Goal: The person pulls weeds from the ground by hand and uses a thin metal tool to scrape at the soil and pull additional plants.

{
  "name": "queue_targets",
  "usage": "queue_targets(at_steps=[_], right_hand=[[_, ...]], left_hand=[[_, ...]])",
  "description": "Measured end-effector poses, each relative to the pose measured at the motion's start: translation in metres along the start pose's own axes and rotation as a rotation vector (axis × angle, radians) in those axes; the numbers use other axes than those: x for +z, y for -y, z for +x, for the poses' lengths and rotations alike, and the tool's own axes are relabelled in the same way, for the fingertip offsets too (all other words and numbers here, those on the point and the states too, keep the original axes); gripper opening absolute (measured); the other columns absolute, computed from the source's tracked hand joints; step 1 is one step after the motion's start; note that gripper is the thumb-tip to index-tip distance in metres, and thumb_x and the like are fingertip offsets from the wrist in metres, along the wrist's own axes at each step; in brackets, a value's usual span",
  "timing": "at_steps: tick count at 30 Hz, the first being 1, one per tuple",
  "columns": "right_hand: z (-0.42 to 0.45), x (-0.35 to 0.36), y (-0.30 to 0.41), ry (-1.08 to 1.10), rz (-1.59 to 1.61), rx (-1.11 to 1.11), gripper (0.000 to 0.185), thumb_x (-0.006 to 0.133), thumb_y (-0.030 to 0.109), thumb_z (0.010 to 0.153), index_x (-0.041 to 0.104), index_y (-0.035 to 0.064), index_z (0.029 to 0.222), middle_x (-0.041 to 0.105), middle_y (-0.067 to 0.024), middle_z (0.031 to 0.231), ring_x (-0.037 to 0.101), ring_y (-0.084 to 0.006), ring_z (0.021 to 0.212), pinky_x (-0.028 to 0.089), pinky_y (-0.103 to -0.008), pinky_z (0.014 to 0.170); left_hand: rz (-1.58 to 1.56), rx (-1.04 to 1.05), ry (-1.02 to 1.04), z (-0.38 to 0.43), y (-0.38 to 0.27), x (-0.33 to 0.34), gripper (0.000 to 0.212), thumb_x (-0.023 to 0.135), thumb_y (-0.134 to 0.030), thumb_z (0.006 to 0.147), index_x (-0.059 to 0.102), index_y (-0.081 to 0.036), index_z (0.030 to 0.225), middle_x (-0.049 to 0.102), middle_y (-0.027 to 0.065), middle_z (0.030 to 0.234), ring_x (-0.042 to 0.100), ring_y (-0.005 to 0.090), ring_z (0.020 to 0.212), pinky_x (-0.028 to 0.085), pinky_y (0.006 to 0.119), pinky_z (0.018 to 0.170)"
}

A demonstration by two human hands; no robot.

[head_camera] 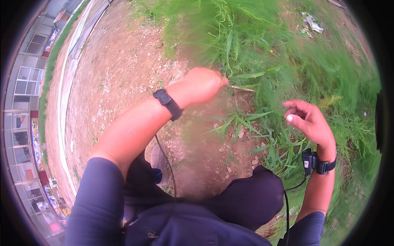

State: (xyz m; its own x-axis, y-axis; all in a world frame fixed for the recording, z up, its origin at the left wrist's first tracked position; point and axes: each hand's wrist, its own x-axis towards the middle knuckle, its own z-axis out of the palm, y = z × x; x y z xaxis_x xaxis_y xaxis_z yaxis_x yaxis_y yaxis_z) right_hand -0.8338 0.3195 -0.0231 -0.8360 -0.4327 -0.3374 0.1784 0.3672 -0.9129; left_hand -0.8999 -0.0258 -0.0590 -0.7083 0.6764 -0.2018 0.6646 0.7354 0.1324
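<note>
My left hand (204, 84) reaches forward over bare soil, its fingers curled at the edge of feathery green plants (243, 46). A thin green stem and a long grass blade (249, 75) meet its fingertips; whether the fingers grip them is hard to tell. My right hand (303, 118) hovers at the right with thumb and fingers apart and nothing visible between them. Between and below the hands, broad-bladed grass tufts (237, 121) grow from the soil. A pale dry stalk (243, 88) lies just right of my left fingertips.
Dry, crumbly soil (123, 61) stretches to the left, with a pale strip (63, 107) along it. Beyond stands a building with windows (29, 80). White litter (312, 23) lies among plants at the upper right. Black cables (167, 163) hang near my knees.
</note>
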Motion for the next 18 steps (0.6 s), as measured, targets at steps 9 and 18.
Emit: queue_targets(at_steps=[9, 18], right_hand=[[0.022, 0.008, -0.008, 0.046, 0.037, 0.015, 0.035, 0.068, 0.015, 0.090, 0.059, -0.0001, 0.120, 0.064, -0.0016, 0.090, 0.056, -0.0070, 0.079, 0.048, -0.0247, 0.071], [0.094, 0.043, -0.044, 0.255, -0.102, 0.070, 0.043, 0.069, 0.028, 0.090, 0.059, 0.0001, 0.121, 0.069, -0.0084, 0.095, 0.062, -0.0141, 0.086, 0.051, -0.0309, 0.078]], left_hand=[[-0.559, -0.411, -0.324, -0.038, 0.083, -0.009, 0.031, 0.060, -0.014, 0.089, 0.061, -0.007, 0.118, 0.068, 0.0074, 0.091, 0.063, 0.0236, 0.074, 0.050, 0.035, 0.067], [-1.410, -1.118, -0.134, -0.097, 0.109, 0.048, 0.010, 0.056, -0.017, 0.096, 0.057, -0.012, 0.105, 0.056, -0.0045, 0.074, 0.040, 0.0040, 0.050, 0.028, 0.021, 0.042]])
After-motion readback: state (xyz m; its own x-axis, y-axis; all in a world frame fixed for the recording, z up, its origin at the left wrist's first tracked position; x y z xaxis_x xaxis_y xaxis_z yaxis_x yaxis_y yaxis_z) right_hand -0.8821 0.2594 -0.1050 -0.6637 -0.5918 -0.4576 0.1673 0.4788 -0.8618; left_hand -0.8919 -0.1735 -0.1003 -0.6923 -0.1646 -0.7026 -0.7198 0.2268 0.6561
